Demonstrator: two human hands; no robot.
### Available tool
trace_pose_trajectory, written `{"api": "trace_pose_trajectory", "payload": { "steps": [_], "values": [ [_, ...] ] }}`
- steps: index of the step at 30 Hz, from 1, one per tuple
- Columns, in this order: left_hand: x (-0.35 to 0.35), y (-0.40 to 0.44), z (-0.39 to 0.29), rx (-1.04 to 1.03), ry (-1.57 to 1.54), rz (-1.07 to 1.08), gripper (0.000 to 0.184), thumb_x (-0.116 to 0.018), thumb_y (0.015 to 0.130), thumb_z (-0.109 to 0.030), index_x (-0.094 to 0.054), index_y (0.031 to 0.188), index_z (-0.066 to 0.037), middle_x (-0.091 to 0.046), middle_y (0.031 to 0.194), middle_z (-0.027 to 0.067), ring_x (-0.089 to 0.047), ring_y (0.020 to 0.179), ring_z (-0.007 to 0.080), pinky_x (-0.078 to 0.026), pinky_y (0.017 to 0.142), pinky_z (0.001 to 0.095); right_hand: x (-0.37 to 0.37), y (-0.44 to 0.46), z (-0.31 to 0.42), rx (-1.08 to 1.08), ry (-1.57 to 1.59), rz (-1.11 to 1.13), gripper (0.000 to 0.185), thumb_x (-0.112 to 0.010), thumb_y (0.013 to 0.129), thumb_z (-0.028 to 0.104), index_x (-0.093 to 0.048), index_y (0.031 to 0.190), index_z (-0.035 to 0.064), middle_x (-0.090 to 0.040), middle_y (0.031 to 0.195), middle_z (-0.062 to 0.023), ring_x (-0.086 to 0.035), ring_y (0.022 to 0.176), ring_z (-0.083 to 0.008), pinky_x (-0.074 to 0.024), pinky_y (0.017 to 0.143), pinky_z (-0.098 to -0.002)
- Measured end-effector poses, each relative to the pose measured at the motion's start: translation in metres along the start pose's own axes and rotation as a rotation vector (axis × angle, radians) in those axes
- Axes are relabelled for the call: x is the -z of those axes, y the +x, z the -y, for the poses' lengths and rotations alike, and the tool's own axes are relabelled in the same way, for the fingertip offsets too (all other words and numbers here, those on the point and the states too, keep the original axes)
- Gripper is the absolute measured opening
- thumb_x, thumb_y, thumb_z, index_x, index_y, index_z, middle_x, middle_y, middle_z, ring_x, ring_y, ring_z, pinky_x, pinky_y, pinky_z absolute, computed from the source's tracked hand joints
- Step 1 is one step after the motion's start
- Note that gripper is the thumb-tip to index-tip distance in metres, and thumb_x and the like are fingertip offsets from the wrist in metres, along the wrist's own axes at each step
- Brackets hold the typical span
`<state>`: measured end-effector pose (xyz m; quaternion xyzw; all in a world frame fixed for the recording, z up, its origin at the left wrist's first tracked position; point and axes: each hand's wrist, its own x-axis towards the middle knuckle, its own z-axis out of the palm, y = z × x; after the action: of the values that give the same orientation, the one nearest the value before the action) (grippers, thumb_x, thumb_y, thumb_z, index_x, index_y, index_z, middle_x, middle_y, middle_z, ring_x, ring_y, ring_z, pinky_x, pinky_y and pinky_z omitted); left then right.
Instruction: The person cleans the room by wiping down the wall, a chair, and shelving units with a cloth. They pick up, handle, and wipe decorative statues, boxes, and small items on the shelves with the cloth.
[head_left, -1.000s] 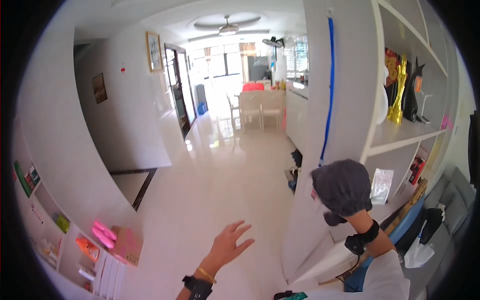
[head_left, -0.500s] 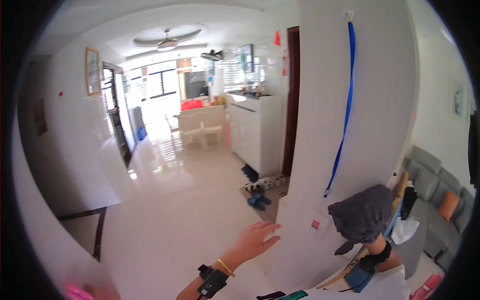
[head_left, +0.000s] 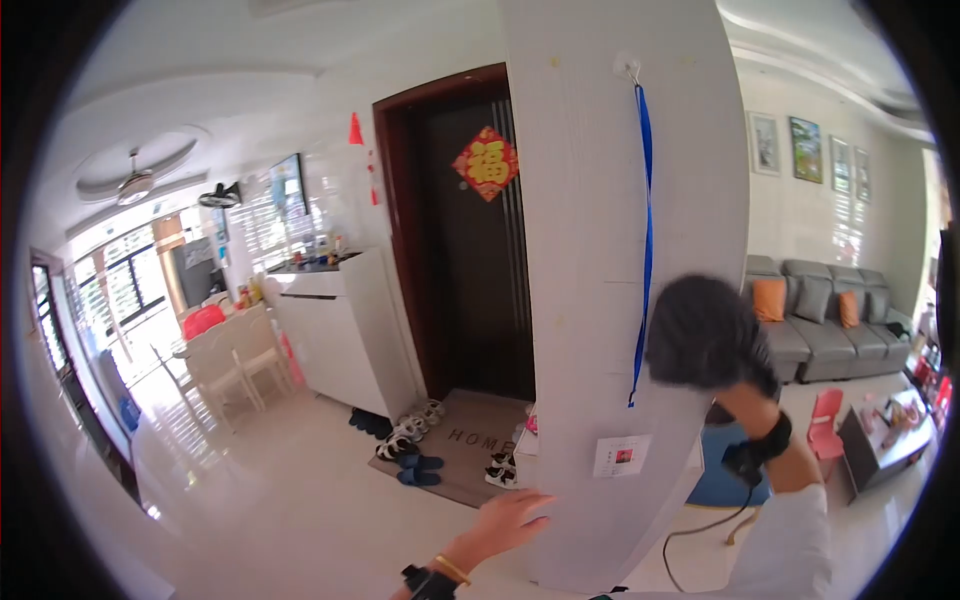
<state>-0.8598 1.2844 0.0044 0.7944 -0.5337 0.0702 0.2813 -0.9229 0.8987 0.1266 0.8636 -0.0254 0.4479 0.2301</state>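
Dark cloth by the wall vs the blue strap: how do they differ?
Colour: the dark cloth is charcoal; the blue strap is bright blue.
Shape: the cloth is rounded and bulky; the strap is long and narrow.
Support: the cloth sits at the end of the right arm; the strap hangs from a hook.
Shared: both show at least partly against the white pillar.

The left hand point(head_left: 500, 527) hangs low, fingers point(head_left: 536, 501) loosely extended, while the right forearm point(head_left: 797, 462) angles upward.
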Motion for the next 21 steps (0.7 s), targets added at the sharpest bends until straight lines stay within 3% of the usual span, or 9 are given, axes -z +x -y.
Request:
{"api": "trace_pose_trajectory", "payload": {
  "steps": [7,8,10,12,14,15,16,18,21],
  "values": [
    [0.05,-0.091,0.053,0.13,-0.024,0.037,0.034,-0.057,0.082,-0.029,-0.057,0.111,-0.01,-0.058,0.106,0.0103,-0.055,0.097,0.0287,-0.045,0.081,0.0372,0.033,0.054,-0.011,-0.169,-0.1,-0.222,0.036,-0.046,0.084,0.015,-0.051,0.119,0.0059,-0.051,0.119,-0.0177,-0.047,0.111,-0.0319,-0.0367,0.096,-0.0396],
    [0.057,-0.1,0.053,0.188,-0.049,0.04,0.034,-0.057,0.082,-0.029,-0.057,0.11,-0.009,-0.059,0.104,0.0112,-0.056,0.096,0.0295,-0.046,0.08,0.0376,0.084,0.091,0.002,-0.31,0.013,-0.177,0.041,-0.046,0.084,0.015,-0.046,0.124,0.0058,-0.047,0.123,-0.0194,-0.045,0.114,-0.0323,-0.0355,0.097,-0.0393],
    [0.052,-0.118,0.064,0.118,-0.053,-0.048,0.032,-0.057,0.082,-0.023,-0.057,0.109,-0.005,-0.06,0.102,0.0129,-0.057,0.095,0.0293,-0.046,0.081,0.0373,0.117,0.151,-0.016,0.019,-0.218,-0.388,0.04,-0.044,0.085,0.015,-0.046,0.123,0.0047,-0.046,0.124,-0.0191,-0.043,0.116,-0.0328,-0.0352,0.097,-0.0396],
    [0.046,-0.13,0.075,0.051,-0.061,-0.125,0.03,-0.058,0.083,-0.016,-0.056,0.109,-0.001,-0.062,0.099,0.0145,-0.058,0.094,0.0291,-0.045,0.081,0.0371,0.128,0.19,-0.033,-0.162,-0.185,-0.362,0.035,-0.044,0.086,0.014,-0.05,0.118,0.0047,-0.046,0.127,-0.0158,-0.041,0.118,-0.0327,-0.0313,0.101,-0.0389],
    [0.049,-0.134,0.087,0.109,-0.157,-0.093,0.032,-0.059,0.078,-0.013,-0.057,0.107,0.0,-0.059,0.104,0.0185,-0.054,0.099,0.0341,-0.042,0.087,0.0394,0.111,0.229,-0.074,-0.256,-0.259,0.0,0.034,-0.042,0.088,0.018,-0.049,0.118,0.0019,-0.045,0.126,-0.0202,-0.04,0.119,-0.0333,-0.0305,0.101,-0.0394],
    [0.054,-0.135,0.089,0.104,-0.158,-0.073,0.032,-0.059,0.078,-0.013,-0.057,0.107,0.0,-0.059,0.104,0.0185,-0.054,0.099,0.0341,-0.042,0.087,0.0394,0.117,0.226,-0.053,-0.404,0.182,-0.274,0.036,-0.038,0.09,0.02,-0.048,0.119,-0.0002,-0.042,0.126,-0.0247,-0.038,0.12,-0.0358,-0.0281,0.103,-0.0397],
    [0.059,-0.136,0.088,0.116,-0.163,-0.078,0.031,-0.059,0.079,-0.013,-0.057,0.107,0.0,-0.059,0.105,0.018,-0.055,0.099,0.0332,-0.042,0.087,0.039,0.105,0.208,-0.051,-0.423,0.176,-0.261,0.036,-0.038,0.09,0.02,-0.048,0.119,-0.0002,-0.042,0.126,-0.0247,-0.038,0.12,-0.0358,-0.0281,0.103,-0.0397],
    [0.062,-0.14,0.094,0.121,-0.173,-0.067,0.031,-0.059,0.079,-0.013,-0.057,0.107,-0.001,-0.059,0.105,0.0176,-0.055,0.099,0.0324,-0.043,0.086,0.0387,0.063,0.155,-0.049,-0.299,-0.016,-0.117,0.037,-0.037,0.09,0.02,-0.047,0.12,0.0003,-0.04,0.127,-0.0262,-0.036,0.122,-0.0359,-0.0259,0.104,-0.0395],
    [0.064,-0.142,0.111,0.137,-0.192,-0.03,0.03,-0.059,0.08,-0.013,-0.057,0.107,-0.002,-0.06,0.105,0.0172,-0.055,0.099,0.0322,-0.043,0.087,0.038,0.024,0.046,0.001,-0.434,0.001,0.108,0.038,-0.039,0.089,0.019,-0.045,0.123,0.0022,-0.041,0.128,-0.0235,-0.036,0.122,-0.0354,-0.0239,0.105,-0.0384]
  ]
}}
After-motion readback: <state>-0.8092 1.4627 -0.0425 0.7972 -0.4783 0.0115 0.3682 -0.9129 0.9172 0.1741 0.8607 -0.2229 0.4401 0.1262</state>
